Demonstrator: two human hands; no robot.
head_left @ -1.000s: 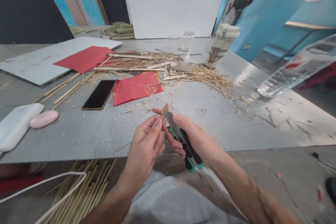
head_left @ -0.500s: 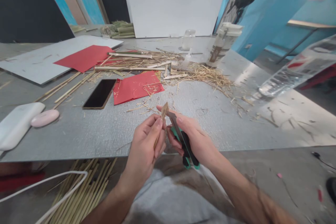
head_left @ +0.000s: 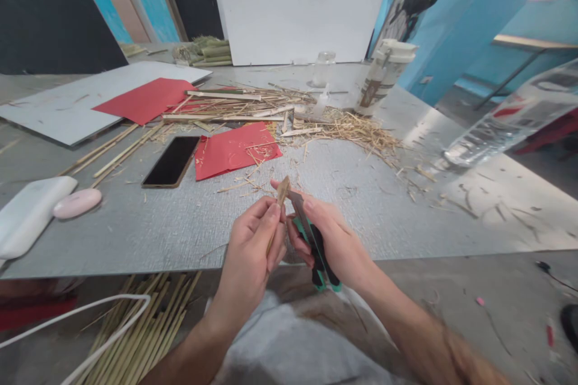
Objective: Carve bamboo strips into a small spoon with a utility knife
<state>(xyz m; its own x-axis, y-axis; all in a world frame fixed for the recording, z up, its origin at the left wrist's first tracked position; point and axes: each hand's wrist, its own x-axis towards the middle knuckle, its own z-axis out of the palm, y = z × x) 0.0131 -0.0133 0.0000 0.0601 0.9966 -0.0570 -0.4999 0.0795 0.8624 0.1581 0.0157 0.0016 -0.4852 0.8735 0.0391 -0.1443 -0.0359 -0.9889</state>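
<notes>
Here I am on the tan strip (head_left: pixel 283 190), upright-ish and narrow, its tip poking up above the fingers over the near part of the grey table (head_left: pixel 180 234). My left hand (head_left: pixel 255 240) has it pinched between thumb and fingers, just under the end being worked, and that is a good place for it: a short free end should bend less. My right hand (head_left: pixel 334 228) is wrapped around the cutter (head_left: pixel 312 237), thumb lying along it, the grey blade leaning in at the strip's right side; whether the edge bites or merely lies alongside, I cannot tell. A fingertip peeps out past the strip on the far side, apparently my right forefinger, so care there, it sits close to the blade's line! To my eye this wants a shallow blade angle, light strokes, and the left thumb well below the edge. Outward now: loose bits dot the tabletop ahead, then the red sheet (head_left: pixel 226 156) with shavings on it, the phone (head_left: pixel 171 162) to its left, the straw heap (head_left: pixel 361 132) behind on the right, and below the table's near edge, a bundle of stalks (head_left: pixel 149 319)
</notes>
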